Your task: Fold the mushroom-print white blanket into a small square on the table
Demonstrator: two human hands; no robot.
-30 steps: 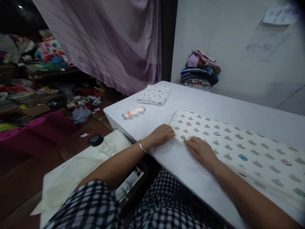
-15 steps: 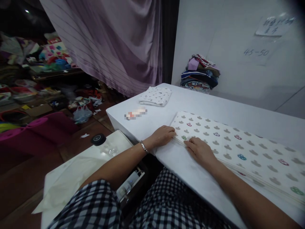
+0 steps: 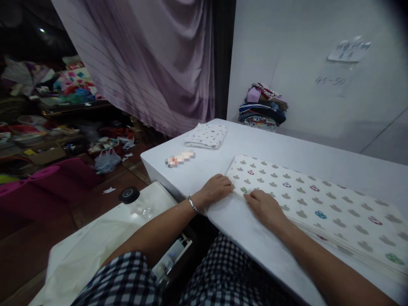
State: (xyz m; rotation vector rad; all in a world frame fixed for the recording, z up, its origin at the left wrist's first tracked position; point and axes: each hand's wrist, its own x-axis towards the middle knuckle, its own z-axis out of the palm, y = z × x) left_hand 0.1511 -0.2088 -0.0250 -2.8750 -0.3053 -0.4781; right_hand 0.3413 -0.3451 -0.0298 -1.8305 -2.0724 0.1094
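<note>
A long folded white fabric, printed with grey mushroom-like shapes and a few coloured ones, lies in layers along the white table. At its left corner my left hand grips the edge, fingers curled over it and thumb out of sight. My right hand is just to the right, closed on the front edge of the same fabric with thumb and fingers near a green print. Farther back on the table rests a smaller folded white cloth with small dark prints.
A blurred-out item lies near the table's left edge. To the left stands a low white stand carrying a black-lidded jar and pale cloth. Folded textiles are stacked by the wall. A purple curtain hangs behind.
The view has shifted slightly, so the scene sits a little lower and to the left. Both hands keep their places on the folded fabric's edge.
</note>
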